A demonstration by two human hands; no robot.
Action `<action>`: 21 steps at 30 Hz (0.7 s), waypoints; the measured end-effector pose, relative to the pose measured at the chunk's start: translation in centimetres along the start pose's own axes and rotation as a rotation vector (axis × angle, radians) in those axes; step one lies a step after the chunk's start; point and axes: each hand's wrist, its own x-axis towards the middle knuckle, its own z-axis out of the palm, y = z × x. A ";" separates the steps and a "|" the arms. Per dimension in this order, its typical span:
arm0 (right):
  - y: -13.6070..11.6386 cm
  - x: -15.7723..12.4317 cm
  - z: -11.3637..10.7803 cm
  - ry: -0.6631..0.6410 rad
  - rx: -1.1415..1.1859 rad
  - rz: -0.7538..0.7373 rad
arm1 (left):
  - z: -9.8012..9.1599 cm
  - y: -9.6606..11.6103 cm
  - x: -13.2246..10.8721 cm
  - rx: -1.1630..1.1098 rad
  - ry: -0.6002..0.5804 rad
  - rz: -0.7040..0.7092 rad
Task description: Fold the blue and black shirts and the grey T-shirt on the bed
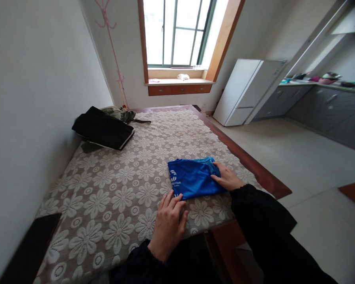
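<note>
A blue shirt (193, 179), folded into a flat bundle with white print at its left end and lighter blue along its far right edge, lies on the tablecloth. My right hand (227, 177) rests on its right end, thumb and fingers apart on the fabric. At the near left corner is my left hand (170, 221), palm down with the fingers stretched out, their tips touching the printed edge. Both hands appear open.
A lace tablecloth (118, 197) with a flower pattern covers the table. Dark folded clothing (103, 128) lies at the far left by the wall. A dark flat object (32, 244) is at the near left. Beyond stand a pink coat rack (111, 43) and a white fridge (245, 86).
</note>
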 end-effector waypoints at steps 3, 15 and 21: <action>-0.8 -0.2 -0.2 -0.010 -0.009 0.002 | 0.0 0.0 0.0 -0.009 0.014 0.009; -2.0 0.0 -1.5 0.037 0.306 -0.016 | 0.2 -0.3 -0.1 -0.011 0.022 0.021; -3.1 -0.6 -2.0 0.023 0.498 -0.057 | 0.2 -0.3 0.0 -0.006 0.013 0.017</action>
